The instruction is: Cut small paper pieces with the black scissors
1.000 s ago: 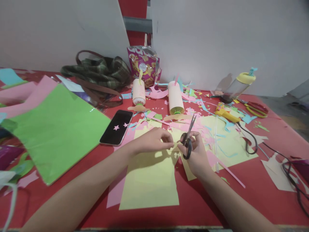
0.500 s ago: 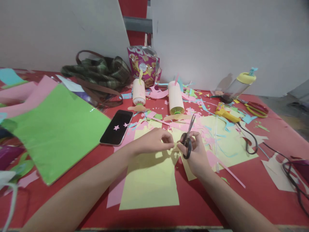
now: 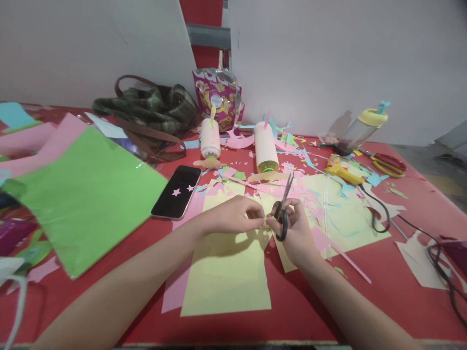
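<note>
Red surface (image 3: 310, 323) in front of me is an absolute confetti mess, with pale panels (image 3: 328, 63) standing behind it. Two bare hands meet around the middle. Left hand (image 3: 235, 215) has its thumb and forefinger pinched together at the tips on a tiny yellow scrap (image 3: 265, 222), the other fingers loosely curled. Right hand (image 3: 297, 231) has its fingers wrapped round the black handles of some scissors (image 3: 282, 214), blades pointing up and away, while its thumb and a fingertip come right up to that same scrap. Can't really make out the scrap's shape, the fingers cover most of it.

Both hands are over a yellow sheet (image 3: 226, 279), which partly covers a pink sheet (image 3: 175, 291). Just left of those sits a phone (image 3: 168, 206) with two little pink stars (image 3: 176, 192) on it, then a big green sheet (image 3: 87, 199). Further back: two pale paper-wrapped cylinders (image 3: 265, 141) in front of a purple snack bag (image 3: 220, 97). Off to the right there's a yellow glue gun (image 3: 345, 173), cord trailing.
</note>
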### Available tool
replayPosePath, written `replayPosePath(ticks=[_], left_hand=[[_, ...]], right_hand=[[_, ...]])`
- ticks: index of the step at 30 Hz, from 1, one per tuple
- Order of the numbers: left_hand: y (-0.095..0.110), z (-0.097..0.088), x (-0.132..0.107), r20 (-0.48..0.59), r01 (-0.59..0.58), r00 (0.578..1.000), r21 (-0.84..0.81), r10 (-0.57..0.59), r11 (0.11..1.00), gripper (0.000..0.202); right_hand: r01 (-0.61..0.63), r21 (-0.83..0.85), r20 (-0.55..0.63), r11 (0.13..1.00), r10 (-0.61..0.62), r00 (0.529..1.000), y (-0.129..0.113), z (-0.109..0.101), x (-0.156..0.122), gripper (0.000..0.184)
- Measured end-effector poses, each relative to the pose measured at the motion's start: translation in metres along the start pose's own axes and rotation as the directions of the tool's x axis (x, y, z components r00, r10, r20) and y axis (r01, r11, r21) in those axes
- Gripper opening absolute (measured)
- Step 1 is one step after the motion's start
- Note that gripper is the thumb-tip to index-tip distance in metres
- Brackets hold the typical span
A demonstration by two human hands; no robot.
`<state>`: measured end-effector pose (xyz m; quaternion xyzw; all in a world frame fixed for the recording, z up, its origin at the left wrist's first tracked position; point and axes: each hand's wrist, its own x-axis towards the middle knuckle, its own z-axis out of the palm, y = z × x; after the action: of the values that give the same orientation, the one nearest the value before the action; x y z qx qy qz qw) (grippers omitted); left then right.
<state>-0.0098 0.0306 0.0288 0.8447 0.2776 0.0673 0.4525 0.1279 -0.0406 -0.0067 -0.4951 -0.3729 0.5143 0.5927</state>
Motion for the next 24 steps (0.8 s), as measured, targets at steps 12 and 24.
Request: replayPosePath(ticks=[12, 24], left_hand=[[0.0, -0.004, 0.001, -0.158, 0.022, 0.987, 0.008, -0.02, 1.0, 0.019], [0.003, -0.01, 0.0, -0.523, 0.026, 0.846, -0.145, -0.099, 0.989, 0.024]], right_hand=[[-0.026, 0.041, 0.028, 0.999, 0.025, 0.999, 0.002, -0.002, 0.001, 0.031], [-0.073, -0.031, 0.327, 0.997, 0.079, 0.942, 0.004, -0.002, -0.007, 0.027]])
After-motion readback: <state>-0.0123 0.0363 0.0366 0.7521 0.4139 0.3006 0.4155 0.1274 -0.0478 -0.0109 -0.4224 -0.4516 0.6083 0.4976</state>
